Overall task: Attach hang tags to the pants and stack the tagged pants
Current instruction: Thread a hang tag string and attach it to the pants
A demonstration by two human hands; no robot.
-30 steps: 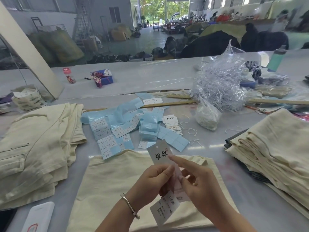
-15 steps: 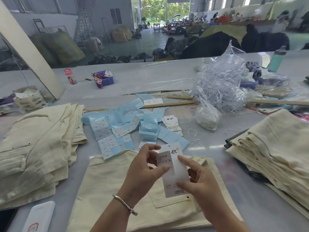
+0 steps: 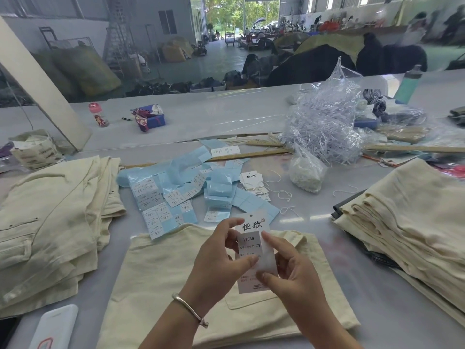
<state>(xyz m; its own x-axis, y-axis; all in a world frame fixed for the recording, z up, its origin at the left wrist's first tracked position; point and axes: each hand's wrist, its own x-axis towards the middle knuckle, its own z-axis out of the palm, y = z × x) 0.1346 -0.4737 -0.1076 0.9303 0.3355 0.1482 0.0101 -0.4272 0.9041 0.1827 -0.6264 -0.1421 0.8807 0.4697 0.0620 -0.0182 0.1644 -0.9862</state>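
Grey tabletop (image 3: 251,117) carries cream pants: one stack at left (image 3: 50,222), another at right (image 3: 407,222), one folded pair (image 3: 201,285) flat in the centre. Blue sticker sheets (image 3: 176,195) lie scattered beyond it, near a clear bag of tag strings (image 3: 324,127). Both hands hold one hang tag (image 3: 253,229) above the centre pair — left hand (image 3: 221,260) pinches its left edge, right hand (image 3: 289,273) pinches the right, over a size sticker reading 1103# XS.

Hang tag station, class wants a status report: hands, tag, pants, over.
Left hand and right hand both pinch the hang tag. Cream pants lie flat beneath, untagged. Nothing in the way.
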